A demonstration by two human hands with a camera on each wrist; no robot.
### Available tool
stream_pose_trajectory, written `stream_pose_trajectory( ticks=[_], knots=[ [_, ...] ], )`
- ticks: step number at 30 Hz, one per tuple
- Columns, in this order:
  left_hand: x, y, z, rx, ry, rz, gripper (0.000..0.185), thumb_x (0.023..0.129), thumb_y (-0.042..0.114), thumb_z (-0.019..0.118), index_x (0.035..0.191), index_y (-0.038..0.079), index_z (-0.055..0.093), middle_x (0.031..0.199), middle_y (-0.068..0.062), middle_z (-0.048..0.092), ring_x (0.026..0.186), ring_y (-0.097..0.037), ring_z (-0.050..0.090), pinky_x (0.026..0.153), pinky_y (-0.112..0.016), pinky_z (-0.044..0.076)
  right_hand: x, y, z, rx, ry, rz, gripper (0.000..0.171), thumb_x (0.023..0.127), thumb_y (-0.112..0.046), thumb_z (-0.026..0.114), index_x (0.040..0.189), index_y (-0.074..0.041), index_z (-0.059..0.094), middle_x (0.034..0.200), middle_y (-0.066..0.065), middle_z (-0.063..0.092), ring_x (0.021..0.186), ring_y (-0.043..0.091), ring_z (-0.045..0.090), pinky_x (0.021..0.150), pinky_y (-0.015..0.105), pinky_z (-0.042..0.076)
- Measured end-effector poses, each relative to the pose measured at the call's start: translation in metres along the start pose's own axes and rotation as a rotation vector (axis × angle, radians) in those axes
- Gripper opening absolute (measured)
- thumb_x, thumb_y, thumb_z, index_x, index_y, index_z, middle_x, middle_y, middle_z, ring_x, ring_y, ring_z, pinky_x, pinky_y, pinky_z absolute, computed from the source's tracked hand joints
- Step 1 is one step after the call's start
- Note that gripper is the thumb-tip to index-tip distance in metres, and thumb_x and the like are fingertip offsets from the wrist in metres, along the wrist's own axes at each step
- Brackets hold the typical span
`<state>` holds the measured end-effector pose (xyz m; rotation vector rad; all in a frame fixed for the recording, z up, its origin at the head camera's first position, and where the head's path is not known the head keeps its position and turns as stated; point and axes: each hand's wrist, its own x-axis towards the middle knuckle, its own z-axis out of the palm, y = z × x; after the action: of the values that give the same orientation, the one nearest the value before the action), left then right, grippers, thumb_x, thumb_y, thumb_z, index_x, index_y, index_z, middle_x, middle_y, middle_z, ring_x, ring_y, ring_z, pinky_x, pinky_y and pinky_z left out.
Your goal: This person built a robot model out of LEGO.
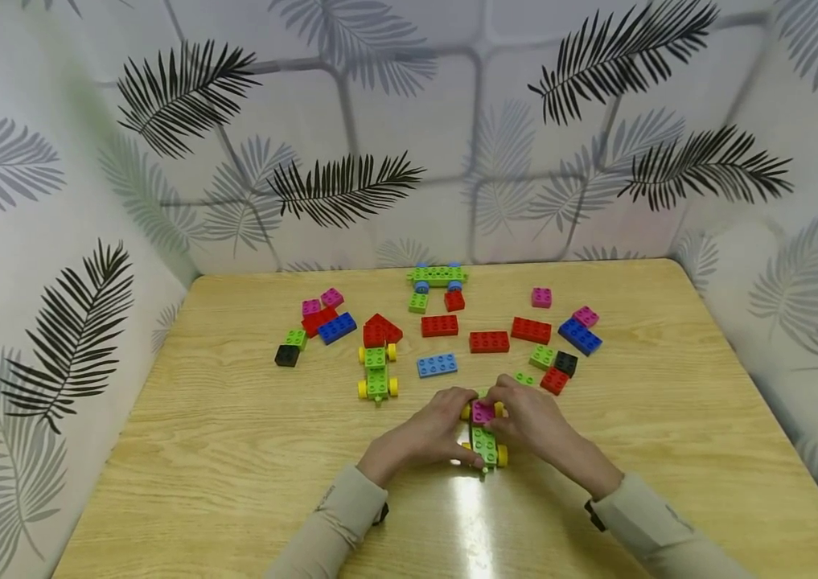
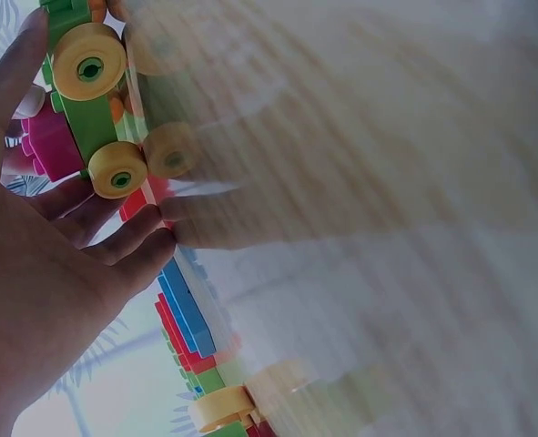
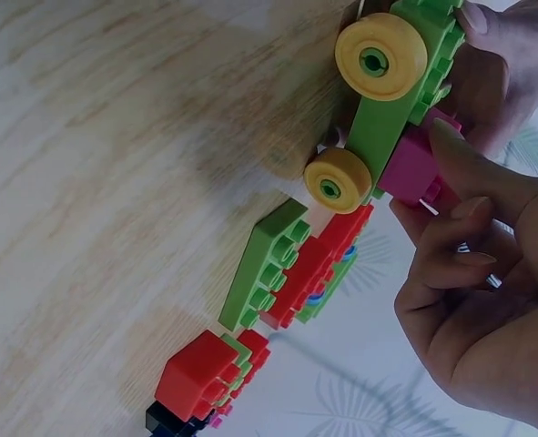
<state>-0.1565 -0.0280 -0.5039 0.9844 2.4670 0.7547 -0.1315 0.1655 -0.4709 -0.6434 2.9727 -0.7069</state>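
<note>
1. Looking down from the head view, both hands meet at the near middle of the wooden table (image 1: 235, 482). The left hand (image 1: 429, 434) and the right hand (image 1: 533, 420) close in from either side on a small green toy car (image 1: 484, 444) with yellow wheels. A pink block (image 1: 482, 412) sits on the car's far end. The car's long axis runs away from the person, so each hand flanks one long side, equally near. Loose blocks lie scattered beyond, among them a blue block (image 1: 437, 365), a second green car (image 1: 377, 372) to the left, and a green car with blue wheels (image 1: 437, 277) at the far edge.

2. In the left wrist view, the left hand (image 2: 41, 300) has its fingers curled loosely against the car (image 2: 86, 118), the thumb lying along the car's side; the pink block (image 2: 50, 146) rests beside the fingers. The grip looks light, holding the car steady.

3. In the right wrist view, the right hand (image 3: 487, 246) pinches the pink block (image 3: 412, 168) with its fingertips, right where it sits on the car (image 3: 387, 118). A yellow wheel (image 3: 378, 60) stands clear of the table, so the car seems tilted or lifted.
</note>
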Motion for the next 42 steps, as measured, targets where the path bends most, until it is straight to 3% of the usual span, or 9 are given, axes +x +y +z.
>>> stream_pose_trajectory(
  ticks=[22, 42],
  knots=[
    [-0.0014, -0.0005, -0.0020, -0.007, 0.004, 0.001, 0.095, 0.073, 0.052, 0.079, 0.145, 0.009, 0.033, 0.145, -0.007, 0.039, 0.136, -0.022, 0.034, 0.110, -0.033, 0.032, -0.0008, -0.0035, -0.0010, 0.006, -0.020, 0.001, 0.022, 0.076, -0.012, 0.082, 0.094, -0.006, 0.069, 0.087, 0.004, 0.056, 0.065, 0.011, 0.044, 0.056, 0.022, 0.041],
    [0.0003, -0.0025, 0.0006, -0.006, -0.003, 0.001, 0.097, 0.073, 0.054, 0.079, 0.145, 0.009, 0.033, 0.146, -0.007, 0.038, 0.136, -0.022, 0.033, 0.110, -0.034, 0.032, -0.0009, 0.0037, 0.0014, 0.060, -0.031, 0.011, 0.025, 0.078, -0.012, 0.081, 0.100, -0.006, 0.071, 0.089, 0.002, 0.055, 0.070, 0.010, 0.046, 0.062, 0.025, 0.044]
  ],
)
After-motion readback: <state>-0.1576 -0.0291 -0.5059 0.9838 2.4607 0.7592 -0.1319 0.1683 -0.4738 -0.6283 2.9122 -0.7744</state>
